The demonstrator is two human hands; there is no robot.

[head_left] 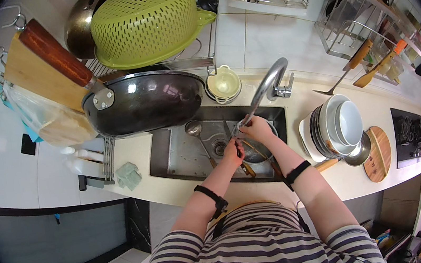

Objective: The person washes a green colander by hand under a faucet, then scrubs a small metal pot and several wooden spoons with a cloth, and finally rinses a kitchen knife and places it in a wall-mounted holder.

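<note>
Both hands are over the stainless steel sink (185,150), below the curved chrome faucet (271,77). My left hand (234,154) is curled around a small dark-handled utensil (240,152), mostly hidden by the fingers. Close to the spout's end, my right hand (257,128) has its fingers bent at a shiny, blurred patch that could be water or metal. I cannot tell if it grips anything. Beneath it sits a round metal basin (273,133), partly covered by the arm. A ladle (194,129) lies left of the drain (219,147), and wooden-handled utensils (248,170) rest near the front.
A large black wok (147,102) leans over the sink's back left, below a green colander (146,24). Stacked bowls and plates (331,127) stand right of the sink, beside a round wooden lid (377,153). A green cloth (128,175) lies on the left counter.
</note>
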